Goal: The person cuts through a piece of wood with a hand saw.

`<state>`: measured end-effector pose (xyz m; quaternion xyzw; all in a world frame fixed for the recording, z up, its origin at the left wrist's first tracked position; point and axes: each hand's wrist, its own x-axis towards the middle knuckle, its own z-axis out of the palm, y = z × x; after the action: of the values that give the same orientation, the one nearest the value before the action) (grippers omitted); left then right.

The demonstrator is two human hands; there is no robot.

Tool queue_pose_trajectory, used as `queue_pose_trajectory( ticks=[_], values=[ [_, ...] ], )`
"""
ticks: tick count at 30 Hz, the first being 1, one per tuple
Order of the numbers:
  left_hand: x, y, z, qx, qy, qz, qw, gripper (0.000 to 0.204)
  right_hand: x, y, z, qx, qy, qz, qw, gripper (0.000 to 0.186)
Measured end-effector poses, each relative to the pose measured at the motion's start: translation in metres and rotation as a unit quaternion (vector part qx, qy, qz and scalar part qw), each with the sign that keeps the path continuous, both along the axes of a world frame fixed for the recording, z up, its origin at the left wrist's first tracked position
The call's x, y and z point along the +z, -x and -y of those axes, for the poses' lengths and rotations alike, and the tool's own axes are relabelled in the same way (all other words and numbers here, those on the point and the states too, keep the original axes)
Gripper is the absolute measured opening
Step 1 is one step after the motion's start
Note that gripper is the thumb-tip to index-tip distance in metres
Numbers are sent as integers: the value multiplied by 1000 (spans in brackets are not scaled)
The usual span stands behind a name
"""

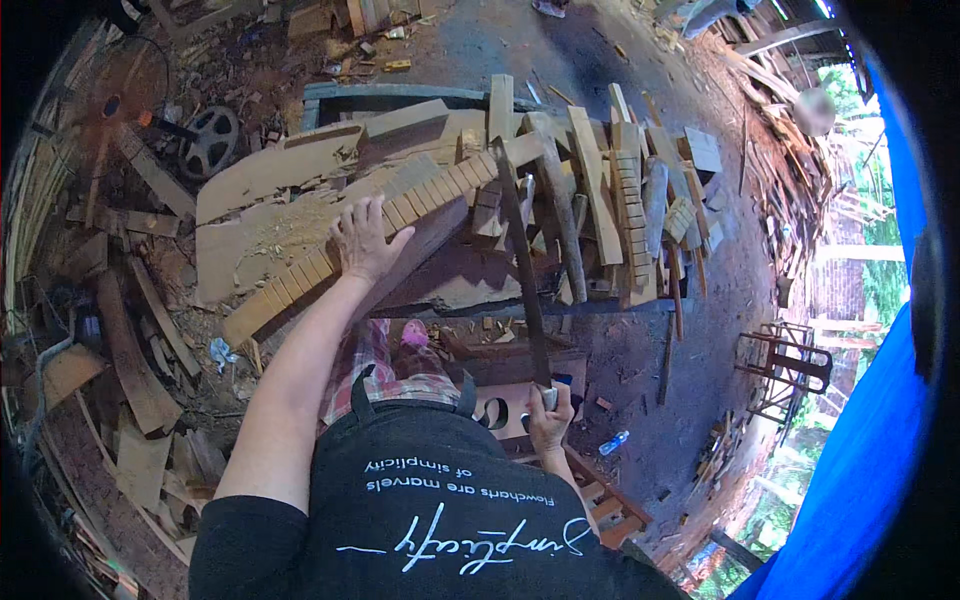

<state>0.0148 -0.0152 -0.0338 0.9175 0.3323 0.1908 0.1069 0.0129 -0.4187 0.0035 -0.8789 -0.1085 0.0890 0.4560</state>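
A long wooden beam (432,194) with evenly spaced crosswise cuts lies at a slant over the workbench. My left hand (366,240) rests on it with the fingers spread, near the beam's middle. Close to my body on the right, my right hand (549,422) is closed round the handle of a handsaw (523,262). The saw's long dark blade reaches away from me, its tip at the beam's far right end. Whether the teeth touch the wood I cannot tell.
Several wood pieces, among them another notched beam (632,215), crowd the bench's right side. Beneath the slanted beam lies a worn board (235,215). Offcuts litter the floor at left, near a spoked wheel (210,138). A plastic bottle (615,441) lies at right.
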Motion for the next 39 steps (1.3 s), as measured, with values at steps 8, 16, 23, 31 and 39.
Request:
queue_pose_trajectory(
  ticks=[8,16,23,31,39],
  values=[
    [0,58,-12,-24,27,-76,996,60,-4,6,-10,-66,-104,-75,990,20],
    [18,143,-26,23,6,-127,992,57,4,-3,-30,-21,-67,-65,995,19],
    [-25,127,-13,61,-78,-90,991,59,-13,-18,-61,36,-129,-26,991,15],
    [-21,142,-7,84,-54,-95,990,64,-1,-31,-137,81,-99,-58,990,21],
    [-13,137,-7,64,-57,-49,995,61,-6,-50,-165,167,-63,17,984,11]
  ],
)
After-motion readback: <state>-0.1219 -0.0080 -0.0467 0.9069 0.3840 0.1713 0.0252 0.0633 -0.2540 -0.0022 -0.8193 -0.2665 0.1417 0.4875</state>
